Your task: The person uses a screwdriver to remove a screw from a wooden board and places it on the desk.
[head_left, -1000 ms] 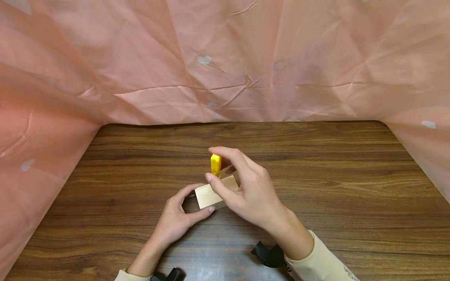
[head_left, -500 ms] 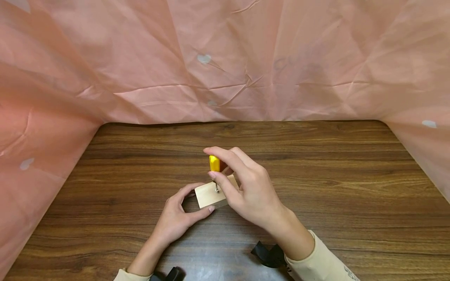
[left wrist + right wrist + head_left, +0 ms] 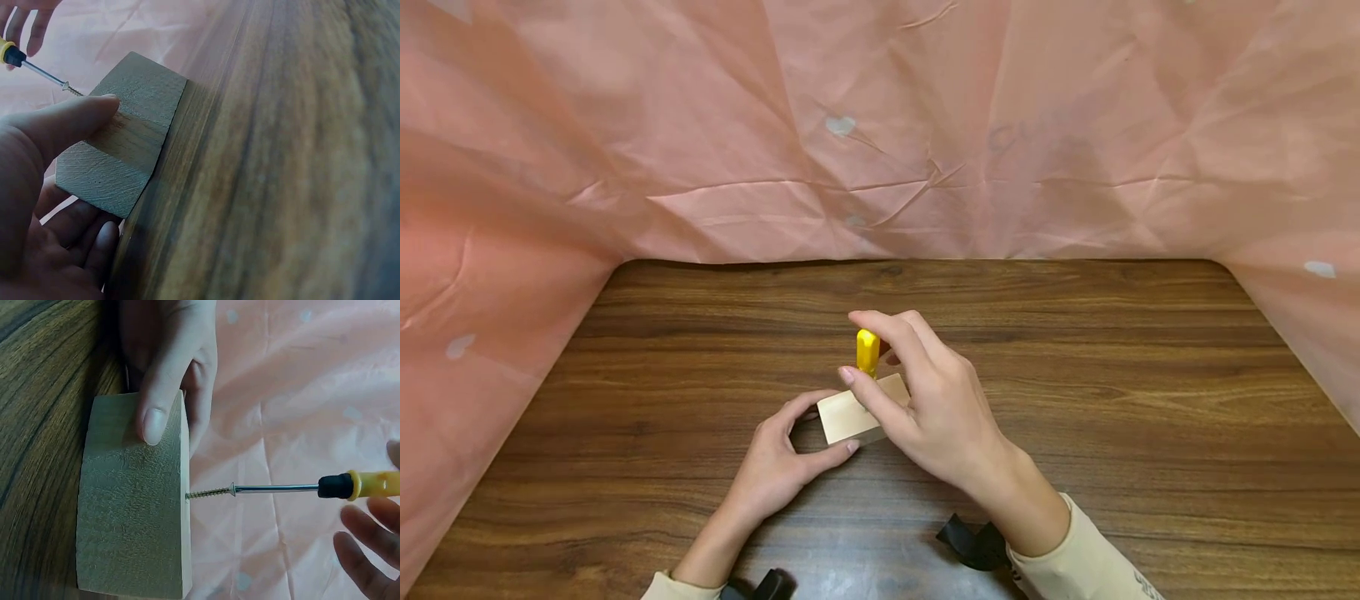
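A pale wooden block (image 3: 844,418) rests on the table in front of me. My left hand (image 3: 778,458) grips its left end, thumb on the near side and fingers on the far side. A screw (image 3: 209,492) stands in the block's top face, much of its thread exposed. The screwdriver (image 3: 867,350), with a yellow handle and black collar, stands upright over it, its shaft (image 3: 275,488) meeting the screw head. My right hand (image 3: 936,408) holds the handle with curled fingers and thumb, covering the screw in the head view.
The dark wood-grain table (image 3: 1112,375) spreads to both sides. A pink cloth (image 3: 880,125) with pale hearts hangs at the back and sides. Black straps (image 3: 973,542) lie by the wrists, near the beige sleeves (image 3: 1082,558).
The screwdriver handle swings slightly left, then back right, as my right thumb and fingers shift around it. The thumb now covers the shaft and screw again. My left hand and the block stay put.
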